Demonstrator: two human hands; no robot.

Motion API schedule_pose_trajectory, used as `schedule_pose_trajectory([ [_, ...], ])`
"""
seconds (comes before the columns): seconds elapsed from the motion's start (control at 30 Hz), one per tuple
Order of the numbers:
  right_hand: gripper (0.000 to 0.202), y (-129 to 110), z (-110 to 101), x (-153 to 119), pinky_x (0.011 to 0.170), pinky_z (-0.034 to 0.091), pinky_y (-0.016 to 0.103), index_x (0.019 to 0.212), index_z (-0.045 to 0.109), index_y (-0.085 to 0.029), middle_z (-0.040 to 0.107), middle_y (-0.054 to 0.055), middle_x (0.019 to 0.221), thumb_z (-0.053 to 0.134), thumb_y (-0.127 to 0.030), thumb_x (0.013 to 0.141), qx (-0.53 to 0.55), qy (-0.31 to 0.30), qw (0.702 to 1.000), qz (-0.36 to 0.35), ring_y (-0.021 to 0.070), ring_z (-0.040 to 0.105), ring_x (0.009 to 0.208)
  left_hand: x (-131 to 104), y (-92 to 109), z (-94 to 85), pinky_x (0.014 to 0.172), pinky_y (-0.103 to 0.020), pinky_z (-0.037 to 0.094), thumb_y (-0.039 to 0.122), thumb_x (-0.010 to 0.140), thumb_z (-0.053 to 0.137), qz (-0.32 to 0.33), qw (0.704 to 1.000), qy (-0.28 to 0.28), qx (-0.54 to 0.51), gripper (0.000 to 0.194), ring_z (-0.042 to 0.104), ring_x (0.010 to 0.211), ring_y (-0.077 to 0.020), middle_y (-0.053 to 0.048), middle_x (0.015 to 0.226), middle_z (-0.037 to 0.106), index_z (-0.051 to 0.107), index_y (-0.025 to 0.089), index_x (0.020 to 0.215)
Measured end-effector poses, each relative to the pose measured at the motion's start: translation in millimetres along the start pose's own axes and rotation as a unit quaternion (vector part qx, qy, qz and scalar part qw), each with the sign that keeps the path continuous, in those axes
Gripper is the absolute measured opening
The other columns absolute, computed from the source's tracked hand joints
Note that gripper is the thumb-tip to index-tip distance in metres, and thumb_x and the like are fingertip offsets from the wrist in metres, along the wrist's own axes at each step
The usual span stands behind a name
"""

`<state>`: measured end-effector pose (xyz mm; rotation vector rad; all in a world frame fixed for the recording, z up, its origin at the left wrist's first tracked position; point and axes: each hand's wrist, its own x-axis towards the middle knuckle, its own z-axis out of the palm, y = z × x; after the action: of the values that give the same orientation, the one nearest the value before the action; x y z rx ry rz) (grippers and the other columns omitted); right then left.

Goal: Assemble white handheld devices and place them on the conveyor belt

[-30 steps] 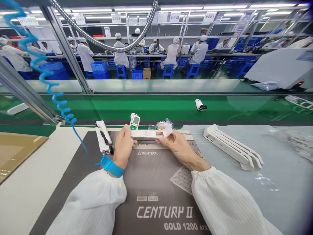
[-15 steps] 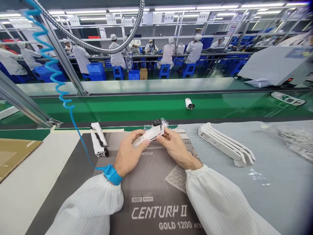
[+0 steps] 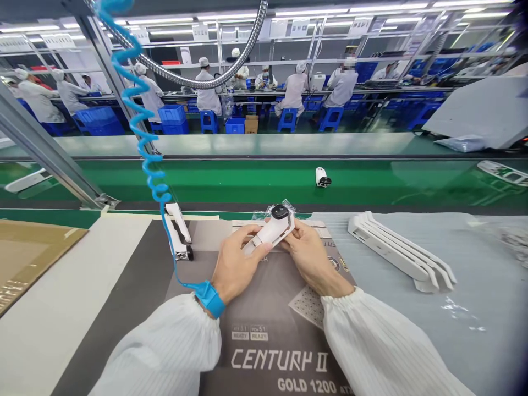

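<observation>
Both hands hold a white plastic housing [image 3: 268, 233] with a black round-cornered piece [image 3: 280, 212] at its upper end, tilted up to the right above the dark printed cardboard [image 3: 264, 297]. My left hand [image 3: 236, 261] grips its lower left end, thumb along the near side. My right hand [image 3: 310, 256] is closed at the upper right end, with some fingertips hidden behind the part. A blue wrist strap [image 3: 210, 298] circles my left wrist. Clear crinkled plastic [image 3: 289, 205] shows just behind the housing. To the left lie two similar white housings [image 3: 178, 223], one with a black end.
Several long white plastic shells [image 3: 400, 253] lie on grey foam sheet at right. Another white part with black end [image 3: 322, 176] sits on the green conveyor [image 3: 231, 181]. A blue coiled cord [image 3: 142, 118] hangs at left. Brown cardboard [image 3: 37, 253] lies far left. Co-workers sit beyond.
The housing has turned in my hands, so its black end now faces more upward toward me. The view has shifted, moving the scene slightly to the right.
</observation>
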<state>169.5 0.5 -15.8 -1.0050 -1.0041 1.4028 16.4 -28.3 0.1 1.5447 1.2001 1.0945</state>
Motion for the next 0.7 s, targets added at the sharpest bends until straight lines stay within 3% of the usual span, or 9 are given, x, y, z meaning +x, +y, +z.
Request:
schedule_pose_trajectory([
  [0.13,0.035,-5,3,-3,0.099,0.05,0.042,0.103,0.071,-0.024,0.073,0.006,0.115,0.077,-0.025,0.07,0.045,-0.009,0.999,0.026,0.0274,0.062,0.117,-2,0,2.7,0.094,-0.03,0.05,0.025,0.089,0.062,0.025,0.999,0.0,0.021,0.025,0.065,0.103,-0.0175,0.0,0.115,0.07,0.065,0.024,0.113],
  [0.23,0.046,-18,-1,-6,0.108,0.043,0.043,0.108,0.071,-0.024,0.07,0.005,0.12,0.075,-0.013,0.064,0.083,-0.067,0.993,0.054,0.0271,0.056,0.125,-2,1,2.3,0.093,-0.03,0.05,0.026,0.091,0.058,0.024,0.999,0.007,0.033,0.023,0.065,0.103,-0.0179,-0.002,0.113,0.071,0.064,0.023,0.113],
  [0.33,0.039,-26,-4,-7,0.113,0.038,0.042,0.107,0.071,-0.023,0.069,0.005,0.123,0.074,-0.016,0.069,0.125,-0.101,0.985,0.057,0.0259,0.053,0.129,-3,2,3.3,0.095,-0.032,0.049,0.025,0.092,0.057,0.035,0.997,0.011,0.068,0.023,0.065,0.103,-0.0185,-0.002,0.113,0.07,0.064,0.023,0.114],
  [0.43,0.02,-23,3,-4,0.111,0.042,0.039,0.096,0.072,-0.021,0.071,0.006,0.114,0.064,-0.037,0.086,0.186,-0.033,0.981,0.041,0.0231,0.057,0.123,-7,3,10.7,0.099,-0.035,0.046,0.022,0.093,0.053,0.063,0.989,0.02,0.133,0.028,0.061,0.111,-0.0209,-0.005,0.12,0.067,0.061,0.021,0.12],
  [0.57,0.03,-18,14,-1,0.102,0.05,0.035,0.092,0.071,-0.022,0.073,0.005,0.098,0.051,-0.045,0.095,0.214,0.057,0.971,0.086,0.0203,0.064,0.11,-11,4,23.1,0.096,-0.042,0.049,0.033,0.095,0.053,0.034,0.968,-0.02,0.248,0.049,0.059,0.117,-0.0293,-0.013,0.128,0.061,0.044,0.018,0.141],
  [0.63,0.038,-18,15,0,0.095,0.054,0.035,0.09,0.07,-0.022,0.072,0.005,0.093,0.043,-0.049,0.097,0.229,0.072,0.964,0.113,0.0204,0.067,0.103,-13,5,23.9,0.089,-0.045,0.052,0.039,0.094,0.054,0.025,0.949,-0.068,0.308,0.061,0.061,0.113,-0.0328,-0.015,0.13,0.06,0.034,0.018,0.148],
  [0.7,0.044,-18,13,0,0.086,0.058,0.036,0.089,0.069,-0.022,0.071,0.005,0.089,0.037,-0.051,0.098,0.24,0.077,0.96,0.125,0.0205,0.068,0.092,-13,5,21.1,0.083,-0.046,0.054,0.04,0.097,0.048,0.038,0.923,-0.088,0.373,0.06,0.064,0.109,-0.0339,-0.014,0.131,0.06,0.03,0.021,0.151],
])
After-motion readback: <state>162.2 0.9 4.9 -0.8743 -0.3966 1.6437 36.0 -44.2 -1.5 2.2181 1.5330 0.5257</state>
